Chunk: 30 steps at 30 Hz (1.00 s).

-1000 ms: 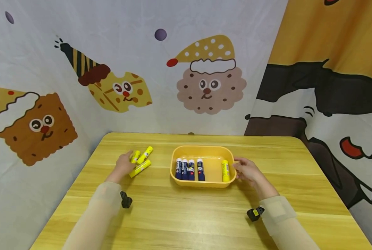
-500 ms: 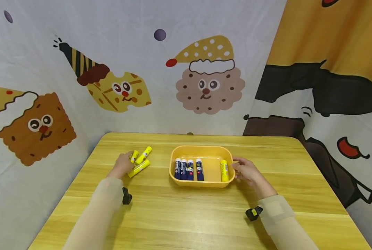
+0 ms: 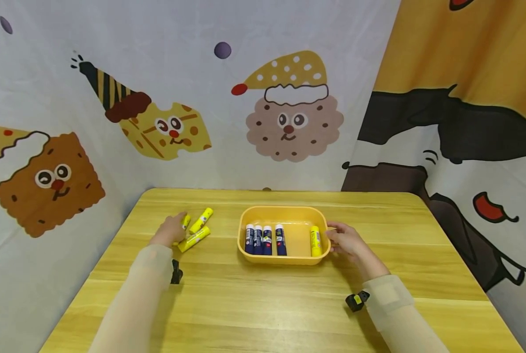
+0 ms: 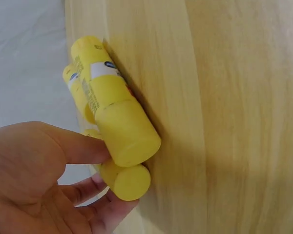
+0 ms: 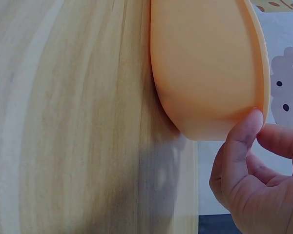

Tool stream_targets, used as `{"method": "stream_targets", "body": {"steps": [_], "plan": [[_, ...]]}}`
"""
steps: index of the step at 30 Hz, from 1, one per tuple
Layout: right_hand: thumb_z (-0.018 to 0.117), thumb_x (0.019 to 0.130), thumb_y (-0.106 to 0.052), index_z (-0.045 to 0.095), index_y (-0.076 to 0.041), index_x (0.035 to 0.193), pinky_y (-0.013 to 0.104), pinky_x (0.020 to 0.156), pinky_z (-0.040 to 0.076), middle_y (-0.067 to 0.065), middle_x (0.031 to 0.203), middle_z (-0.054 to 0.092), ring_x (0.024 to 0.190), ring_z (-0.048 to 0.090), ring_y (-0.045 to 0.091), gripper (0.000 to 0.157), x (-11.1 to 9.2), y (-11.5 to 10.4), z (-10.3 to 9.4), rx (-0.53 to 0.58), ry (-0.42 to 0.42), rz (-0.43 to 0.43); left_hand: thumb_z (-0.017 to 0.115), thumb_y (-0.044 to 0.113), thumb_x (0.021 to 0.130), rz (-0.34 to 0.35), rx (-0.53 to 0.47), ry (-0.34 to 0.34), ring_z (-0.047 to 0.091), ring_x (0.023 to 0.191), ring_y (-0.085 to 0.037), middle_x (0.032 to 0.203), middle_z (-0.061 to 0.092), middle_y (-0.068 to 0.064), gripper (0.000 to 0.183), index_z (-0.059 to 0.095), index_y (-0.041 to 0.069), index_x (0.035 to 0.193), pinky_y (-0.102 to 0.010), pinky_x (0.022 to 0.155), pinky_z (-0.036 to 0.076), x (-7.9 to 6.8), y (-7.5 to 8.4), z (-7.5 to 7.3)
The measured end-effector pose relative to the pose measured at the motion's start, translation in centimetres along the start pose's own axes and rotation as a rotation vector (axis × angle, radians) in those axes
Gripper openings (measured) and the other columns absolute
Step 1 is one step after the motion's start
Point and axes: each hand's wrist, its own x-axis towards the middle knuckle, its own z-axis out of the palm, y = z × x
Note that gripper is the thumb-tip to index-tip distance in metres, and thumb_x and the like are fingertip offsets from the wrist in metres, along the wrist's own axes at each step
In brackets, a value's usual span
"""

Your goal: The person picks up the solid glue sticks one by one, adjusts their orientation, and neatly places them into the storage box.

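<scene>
On the table's left side my left hand (image 3: 169, 231) holds a yellow glue stick (image 4: 132, 183) between thumb and fingers, partly hidden behind the hand in the head view. Two more yellow glue sticks lie right beside it, a nearer one (image 3: 194, 239) and a farther one (image 3: 201, 220). My right hand (image 3: 347, 241) grips the right end of an orange plastic tray (image 5: 205, 73), its fingers at the rim. Inside the tray, several dark blue glue sticks (image 3: 257, 240) with white caps stand in a row at the left. One yellow glue stick (image 3: 315, 241) is at the right.
The wooden table (image 3: 263, 304) reaches back to a cloth wall (image 3: 179, 39) printed with cartoon biscuits. Small black devices (image 3: 356, 301) sit at both wrists, over the beige sleeves (image 3: 391, 304).
My left hand has shifted slightly left, and the glue stick in it shows less between the fingers. The whole head view has drifted a little; the right hand stays at the tray's end.
</scene>
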Motion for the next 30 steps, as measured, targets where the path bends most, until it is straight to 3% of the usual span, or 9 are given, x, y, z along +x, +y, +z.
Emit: {"method": "stream_targets", "body": {"steps": [5,10,13,19,24,30], "plan": [[0.048,0.098,-0.013,0.035,-0.002,0.143,0.028,0.066,0.051,0.016,0.110,0.051,0.076,0.055,0.016,0.048,0.1,0.2,0.1,0.012,-0.008,0.002,0.055,-0.001,0.078,0.043,-0.104,0.106,0.044,0.106,-0.040,0.133,0.038,-0.036,0.080,0.019,0.005,0.149,-0.048,0.083,0.043,-0.2,-0.9,-0.1],[0.047,0.098,-0.012,0.035,-0.003,0.144,0.028,0.066,0.052,0.017,0.112,0.051,0.077,0.055,0.017,0.048,0.0,0.1,0.0,0.016,-0.004,-0.004,0.059,0.007,0.085,0.079,-0.273,0.277,0.050,0.096,-0.036,0.116,0.049,-0.030,0.076,0.019,0.006,0.149,-0.042,0.075,0.046,-0.5,-1.6,0.0],[0.047,0.098,-0.013,0.034,-0.003,0.144,0.028,0.066,0.052,0.017,0.112,0.051,0.078,0.056,0.017,0.048,0.0,0.0,-0.1,0.010,-0.007,-0.011,0.060,0.011,0.088,0.076,-0.372,0.341,0.054,0.093,-0.033,0.112,0.050,-0.025,0.075,0.019,0.009,0.150,-0.035,0.069,0.047,-0.8,-1.5,0.1],[0.048,0.099,-0.013,0.033,-0.002,0.144,0.028,0.067,0.052,0.016,0.112,0.051,0.077,0.055,0.015,0.049,0.0,0.0,-0.1,0.014,-0.015,-0.020,0.060,0.016,0.091,0.050,-0.504,0.361,0.058,0.105,-0.038,0.121,0.048,-0.025,0.076,0.014,0.016,0.152,-0.031,0.069,0.050,-1.1,-1.1,0.2],[0.047,0.098,-0.011,0.034,0.000,0.143,0.028,0.066,0.051,0.017,0.113,0.051,0.076,0.054,0.013,0.048,0.0,-0.1,-0.1,0.016,0.005,-0.025,0.060,0.016,0.091,0.080,-0.561,0.383,0.059,0.103,-0.036,0.118,0.049,-0.023,0.075,0.016,0.019,0.152,-0.026,0.065,0.049,-1.2,-0.4,0.2],[0.047,0.098,-0.009,0.036,0.003,0.142,0.024,0.068,0.050,0.012,0.111,0.048,0.086,0.053,0.016,0.047,0.2,-0.1,0.0,0.026,0.019,-0.028,0.061,0.015,0.091,0.123,-0.596,0.378,0.058,0.102,-0.036,0.116,0.049,-0.021,0.073,0.019,0.023,0.151,-0.027,0.067,0.051,-1.8,1.4,0.2]]}}
